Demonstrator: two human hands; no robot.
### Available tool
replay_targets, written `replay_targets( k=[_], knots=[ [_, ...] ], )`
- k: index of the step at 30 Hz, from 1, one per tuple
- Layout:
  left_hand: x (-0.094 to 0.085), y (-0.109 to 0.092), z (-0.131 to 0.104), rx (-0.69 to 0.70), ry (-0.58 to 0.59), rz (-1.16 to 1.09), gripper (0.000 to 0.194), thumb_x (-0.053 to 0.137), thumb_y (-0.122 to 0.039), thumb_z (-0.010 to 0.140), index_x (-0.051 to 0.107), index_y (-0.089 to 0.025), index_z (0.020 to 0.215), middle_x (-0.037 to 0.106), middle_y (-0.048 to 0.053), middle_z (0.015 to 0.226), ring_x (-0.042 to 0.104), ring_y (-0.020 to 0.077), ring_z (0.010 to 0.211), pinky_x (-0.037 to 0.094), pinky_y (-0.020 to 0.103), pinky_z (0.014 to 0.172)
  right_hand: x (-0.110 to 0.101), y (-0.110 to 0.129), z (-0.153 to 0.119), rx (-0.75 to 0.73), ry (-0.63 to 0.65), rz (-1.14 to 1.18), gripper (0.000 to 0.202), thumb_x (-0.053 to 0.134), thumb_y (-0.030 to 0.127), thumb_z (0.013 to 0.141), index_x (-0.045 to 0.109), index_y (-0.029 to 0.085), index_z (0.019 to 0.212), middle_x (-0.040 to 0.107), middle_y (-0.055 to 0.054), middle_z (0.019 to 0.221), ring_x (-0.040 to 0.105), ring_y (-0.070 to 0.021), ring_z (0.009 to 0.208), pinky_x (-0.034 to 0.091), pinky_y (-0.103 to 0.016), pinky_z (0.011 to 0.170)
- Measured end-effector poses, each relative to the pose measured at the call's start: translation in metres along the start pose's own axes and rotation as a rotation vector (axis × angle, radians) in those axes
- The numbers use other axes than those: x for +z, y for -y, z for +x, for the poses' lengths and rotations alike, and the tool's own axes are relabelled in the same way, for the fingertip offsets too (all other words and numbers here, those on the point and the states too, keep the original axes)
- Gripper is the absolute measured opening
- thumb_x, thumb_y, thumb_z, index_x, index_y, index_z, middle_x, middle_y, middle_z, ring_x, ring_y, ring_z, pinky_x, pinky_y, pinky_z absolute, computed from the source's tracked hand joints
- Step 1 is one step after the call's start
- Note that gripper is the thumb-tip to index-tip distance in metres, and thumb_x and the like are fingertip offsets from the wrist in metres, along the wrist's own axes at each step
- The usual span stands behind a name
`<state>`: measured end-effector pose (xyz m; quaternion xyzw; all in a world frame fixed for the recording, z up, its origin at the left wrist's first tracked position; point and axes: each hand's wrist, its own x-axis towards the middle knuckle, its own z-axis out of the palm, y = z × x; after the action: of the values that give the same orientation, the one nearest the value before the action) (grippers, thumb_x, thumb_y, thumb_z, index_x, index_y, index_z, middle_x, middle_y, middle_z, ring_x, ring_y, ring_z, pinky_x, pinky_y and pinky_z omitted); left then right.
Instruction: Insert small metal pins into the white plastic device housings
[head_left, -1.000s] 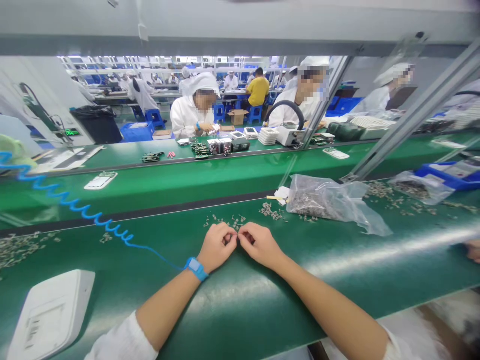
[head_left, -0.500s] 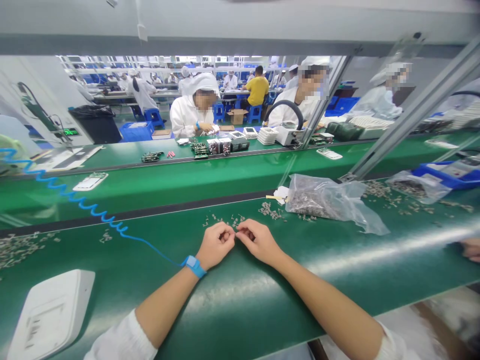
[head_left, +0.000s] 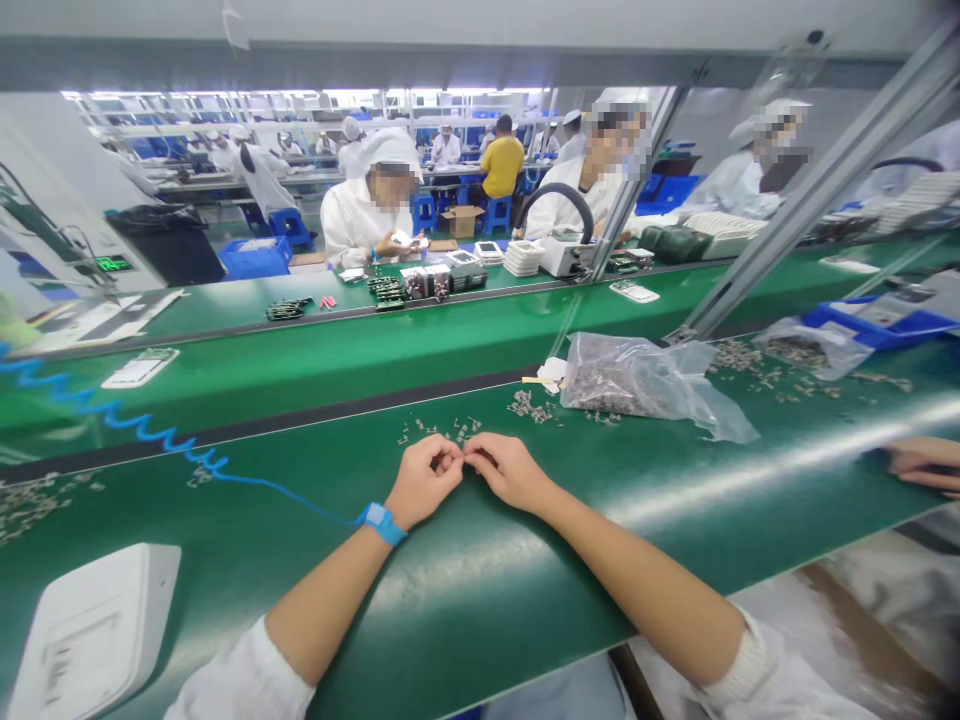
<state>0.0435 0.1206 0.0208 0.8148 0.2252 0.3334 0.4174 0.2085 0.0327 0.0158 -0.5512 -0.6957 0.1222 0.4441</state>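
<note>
Close together above the green work surface (head_left: 480,560), my two hands meet at the fingertips. My left hand (head_left: 426,482) is closed, thumb against curled fingers, with a blue wrist strap (head_left: 384,523) at its wrist. My right hand (head_left: 510,472) is pinched too, its tips touching or almost touching the left ones. Whatever lies between the fingertips is too small to make out. Just beyond the hands lie small metal parts (head_left: 459,430), loosely scattered. A further small heap of metal parts (head_left: 529,406) lies to the right, beside a clear plastic bag (head_left: 622,378) full of them.
A white device housing (head_left: 105,630) lies at the near left. The strap's coiled blue cord (head_left: 150,428) crosses the left side. Beyond a dark rail, a conveyor carries a white panel (head_left: 140,368). Another person's hand (head_left: 926,465) is at the right edge. Co-workers sit opposite.
The whole view has shifted slightly. My hands stay together in much the same pinched pose. The other person's hand at the right edge reaches further into view.
</note>
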Motion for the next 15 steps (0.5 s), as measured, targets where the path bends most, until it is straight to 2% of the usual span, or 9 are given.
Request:
replay_targets(
  k=[5,10,15],
  knots=[
    [-0.0004,0.0003,0.0002,-0.007,0.008,0.007,0.006,0.057,-0.016,0.077,0.061,-0.016,0.072,0.049,-0.004,0.064,0.045,0.0074,0.059,0.038,0.019,0.056,-0.0017,0.0028,0.0015,0.035,-0.028,0.071,0.012,0.057,0.018,0.092,0.066,0.021,0.086,0.069,-0.002,0.078,0.062,-0.0153,0.071,0.047,-0.027,0.070],
    [-0.0011,-0.0011,0.0004,-0.028,0.033,-0.029,0.004,0.057,-0.017,0.076,0.060,-0.016,0.073,0.049,-0.004,0.064,0.044,0.0072,0.057,0.038,0.020,0.056,-0.0016,0.0047,0.0024,0.160,-0.063,0.137,0.006,0.062,0.019,0.088,0.067,0.020,0.086,0.069,-0.001,0.075,0.061,-0.0137,0.062,0.045,-0.025,0.059],
    [-0.0015,-0.0025,0.0005,-0.029,0.030,-0.037,0.003,0.058,-0.017,0.075,0.059,-0.016,0.072,0.048,-0.004,0.064,0.043,0.0069,0.056,0.037,0.020,0.055,-0.0009,0.0054,0.0013,0.101,-0.087,0.065,0.009,0.060,0.023,0.091,0.067,0.020,0.086,0.070,-0.003,0.079,0.063,-0.0152,0.069,0.046,-0.026,0.064]
  ],
)
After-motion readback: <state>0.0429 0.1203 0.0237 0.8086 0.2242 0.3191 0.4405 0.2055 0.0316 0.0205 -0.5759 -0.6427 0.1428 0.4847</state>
